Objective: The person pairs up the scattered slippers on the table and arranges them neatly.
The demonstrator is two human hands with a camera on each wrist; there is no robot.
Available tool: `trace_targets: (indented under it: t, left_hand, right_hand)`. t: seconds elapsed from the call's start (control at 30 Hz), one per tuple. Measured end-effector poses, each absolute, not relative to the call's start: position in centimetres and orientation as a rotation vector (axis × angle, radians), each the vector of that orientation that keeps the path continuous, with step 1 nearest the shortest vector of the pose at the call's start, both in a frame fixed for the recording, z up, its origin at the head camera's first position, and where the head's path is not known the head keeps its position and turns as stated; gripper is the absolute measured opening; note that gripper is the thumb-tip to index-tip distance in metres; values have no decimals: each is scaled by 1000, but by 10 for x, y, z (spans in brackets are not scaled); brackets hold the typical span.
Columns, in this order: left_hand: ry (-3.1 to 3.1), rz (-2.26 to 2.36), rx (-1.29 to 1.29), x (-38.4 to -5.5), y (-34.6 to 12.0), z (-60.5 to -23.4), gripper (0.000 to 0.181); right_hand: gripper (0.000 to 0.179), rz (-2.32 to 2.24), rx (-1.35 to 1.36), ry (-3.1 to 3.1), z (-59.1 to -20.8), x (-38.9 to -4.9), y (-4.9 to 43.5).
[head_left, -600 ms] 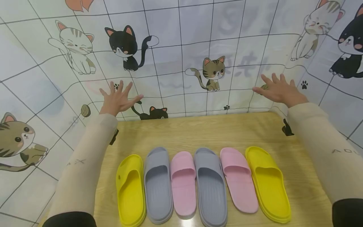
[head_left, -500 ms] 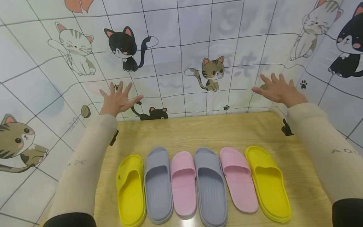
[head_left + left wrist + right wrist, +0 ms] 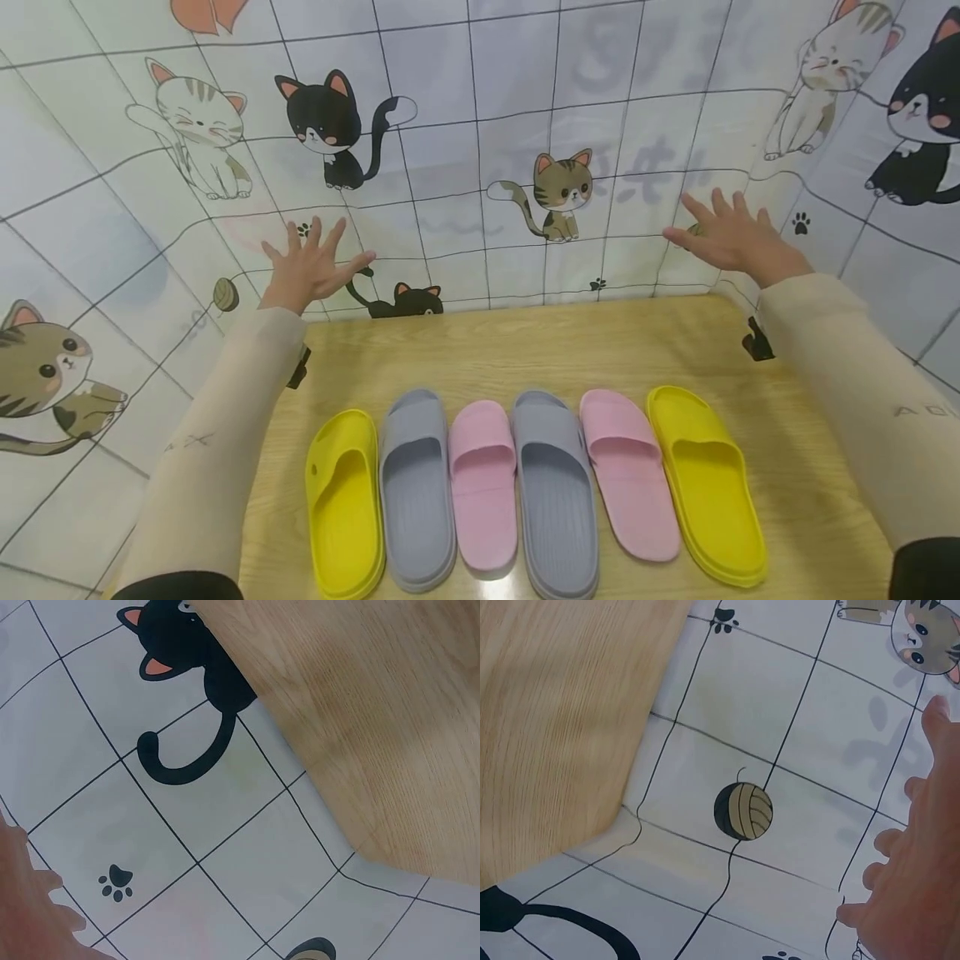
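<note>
Both hands are stretched forward with fingers spread, holding nothing. My left hand is beyond the table's far left part, in front of the cat-printed wall covering. Beyond the far right part is my right hand, its thumb pointing inward. Nearer to me, a row of slippers lies on the wooden table. From left to right come a yellow slipper, a grey slipper, a pink slipper, another grey slipper, another pink slipper and another yellow slipper. Their open heels face me.
A white wall covering with grid lines and printed cats surrounds the table's back and sides. In the left wrist view the table's corner meets this covering. A printed yarn ball shows on it in the right wrist view.
Both hands shift very slightly to the left in the head view, still spread. The slippers stay in their row; the whole view drifts a little.
</note>
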State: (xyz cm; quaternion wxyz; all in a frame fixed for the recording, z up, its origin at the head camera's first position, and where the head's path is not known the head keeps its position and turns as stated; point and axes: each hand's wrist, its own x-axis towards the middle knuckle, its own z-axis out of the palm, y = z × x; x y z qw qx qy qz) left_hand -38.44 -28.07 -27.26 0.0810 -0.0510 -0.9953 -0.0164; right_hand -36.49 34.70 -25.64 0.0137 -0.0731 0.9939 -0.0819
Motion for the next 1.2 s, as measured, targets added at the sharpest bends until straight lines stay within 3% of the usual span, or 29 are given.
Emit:
trace_targets:
  t: [0.43, 0.83, 1.2]
  left_hand:
    - [-2981, -75, -156, -365, -286, -287, 106]
    - [-3029, -220, -182, -337, -285, -295, 99]
    - [-3109, -226, -253, -297, -282, -339, 93]
  right_hand:
    - [90, -147, -346, 3092, -273, -351, 332]
    - [84, -252, -412, 3082, -295, -314, 331]
    - [83, -375, -502, 3011, -347, -271, 325]
